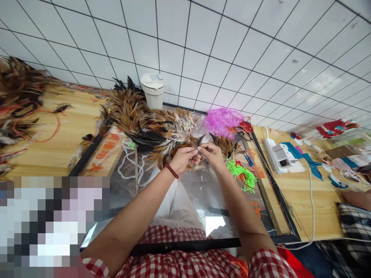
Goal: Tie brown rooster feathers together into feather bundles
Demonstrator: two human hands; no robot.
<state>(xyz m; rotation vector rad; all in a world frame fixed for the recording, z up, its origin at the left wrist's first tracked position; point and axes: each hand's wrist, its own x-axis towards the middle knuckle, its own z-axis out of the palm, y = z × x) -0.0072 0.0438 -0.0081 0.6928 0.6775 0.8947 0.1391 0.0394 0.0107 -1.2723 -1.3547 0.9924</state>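
Note:
My left hand (185,158), with a dark red bead bracelet (171,171) at its wrist, meets my right hand (213,154) above the glass tabletop (189,185). Both hands pinch at a small dark brown feather (196,141) between their fingertips. Just past my left hand spreads a large pile of brown and black feathers (156,125). A smaller bunch of feathers (230,146) lies beyond my right hand, beside bright green strings (242,173). How the fingertips share the feather is partly hidden.
A white lidded bin (153,90) and a pink plastic bag (222,119) stand against the tiled wall. To the right are a blue tool (248,159), a power strip (275,156) with a white cable (312,204), and another person's plaid sleeve (355,224). More feathers (21,83) lie far left.

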